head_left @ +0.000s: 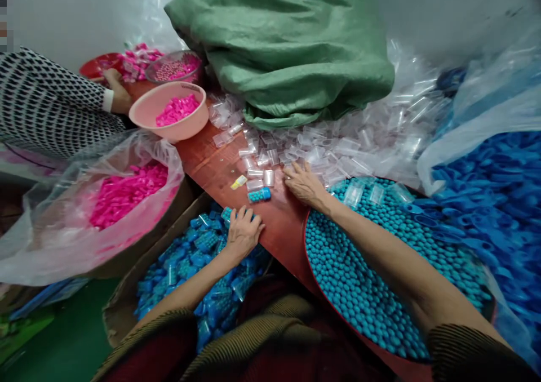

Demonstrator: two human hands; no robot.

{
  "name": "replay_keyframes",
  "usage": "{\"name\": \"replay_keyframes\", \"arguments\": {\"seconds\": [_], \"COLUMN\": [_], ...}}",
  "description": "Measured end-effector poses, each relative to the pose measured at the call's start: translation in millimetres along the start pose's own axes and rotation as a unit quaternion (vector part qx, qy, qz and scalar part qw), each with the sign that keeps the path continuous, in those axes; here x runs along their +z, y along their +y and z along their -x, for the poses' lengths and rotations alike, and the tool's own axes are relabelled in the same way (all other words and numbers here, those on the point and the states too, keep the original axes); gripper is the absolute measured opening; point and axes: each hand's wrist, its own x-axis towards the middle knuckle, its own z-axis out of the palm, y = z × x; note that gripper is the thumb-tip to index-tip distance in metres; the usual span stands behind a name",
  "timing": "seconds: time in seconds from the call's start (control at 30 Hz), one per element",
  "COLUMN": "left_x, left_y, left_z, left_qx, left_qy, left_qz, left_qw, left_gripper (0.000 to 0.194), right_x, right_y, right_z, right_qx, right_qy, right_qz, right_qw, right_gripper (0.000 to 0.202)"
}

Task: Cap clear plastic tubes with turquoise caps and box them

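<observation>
My left hand (pixel 244 235) is over the table's near edge, above a box of filled tubes (pixel 207 241). Its fingers are curled over a clear tube of turquoise beads (pixel 227 215), whose end shows at their left; the grip is partly hidden. My right hand (pixel 307 187) reaches palm down to the edge of a heap of clear empty tubes (pixel 329 159), fingers apart and nothing visible in them. Between the hands lie a blue-capped tube of beads (pixel 259 195) and a small yellow piece (pixel 239 182), beside a few empty tubes (pixel 255 185).
A wide red-rimmed tray of turquoise beads (pixel 372 275) lies under my right forearm. Blue plastic parts (pixel 494 196) fill a bag at right. A green sack (pixel 296 49) stands behind. At left are a pink basin (pixel 143 114), a bag of pink pieces (pixel 131 196) and another person's hand (pixel 118 94).
</observation>
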Motion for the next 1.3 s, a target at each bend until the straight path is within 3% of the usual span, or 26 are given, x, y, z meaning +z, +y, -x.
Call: {"name": "replay_keyframes", "arguments": {"seconds": [0.1,0.17,0.3,0.4,0.53,0.73,0.83,0.93,1.03,1.1,1.2,1.3], "left_x": [0.5,1.5,2.4,0.3,-4.3,-10.0,-11.0,-4.8,8.8,18.2,27.1,28.6], "left_y": [-5.5,-7.8,-18.1,-34.6,-63.9,-90.9,-81.3,-58.9,-39.9,-35.9,-42.9,-59.0], "left_z": [1.9,-1.2,-18.0,-29.7,-27.5,-1.3,5.4,0.7,-9.6,-13.0,-8.6,-0.1], "left_qx": [-0.037,-0.059,-0.109,-0.157,-0.228,-0.309,-0.240,-0.107,0.046,0.111,0.115,0.097], "left_qy": [0.013,0.032,0.078,0.117,0.155,0.212,0.190,0.087,-0.019,-0.050,-0.040,-0.026], "left_qz": [0.020,0.036,0.129,0.215,0.243,0.225,0.185,0.170,0.161,0.150,0.136,0.135], "left_qw": [0.999,0.997,0.983,0.957,0.930,0.899,0.934,0.976,0.986,0.981,0.983,0.986], "left_gripper": [0.019,0.018,0.020,0.020,0.017,0.021,0.029,0.039,0.045,0.043,0.039,0.037], "right_x": [-3.4,-9.2,-15.1,-5.3,8.5,2.8,2.8,6.6,10.1,10.8,9.1,6.8], "right_y": [11.9,6.3,-25.6,-41.3,-37.1,-37.3,-36.7,-23.0,-7.3,-2.9,-9.0,-26.4], "right_z": [-3.2,-11.6,-43.5,-64.0,-70.9,-73.2,-73.2,-67.2,-55.8,-47.5,-37.5,-33.9], "right_qx": [0.070,0.081,-0.047,-0.118,-0.121,-0.130,-0.138,-0.118,-0.083,-0.046,-0.012,-0.023], "right_qy": [0.022,0.031,0.022,0.006,-0.016,-0.020,-0.028,-0.031,-0.007,0.015,0.032,0.035], "right_qz": [0.023,0.030,-0.029,-0.070,-0.084,-0.052,-0.039,-0.027,0.006,0.041,0.068,0.024], "right_qw": [0.997,0.996,0.998,0.990,0.989,0.990,0.989,0.992,0.996,0.998,0.997,0.999], "right_gripper": [0.036,0.036,0.032,0.034,0.037,0.037,0.035,0.035,0.034,0.034,0.032,0.033]}}
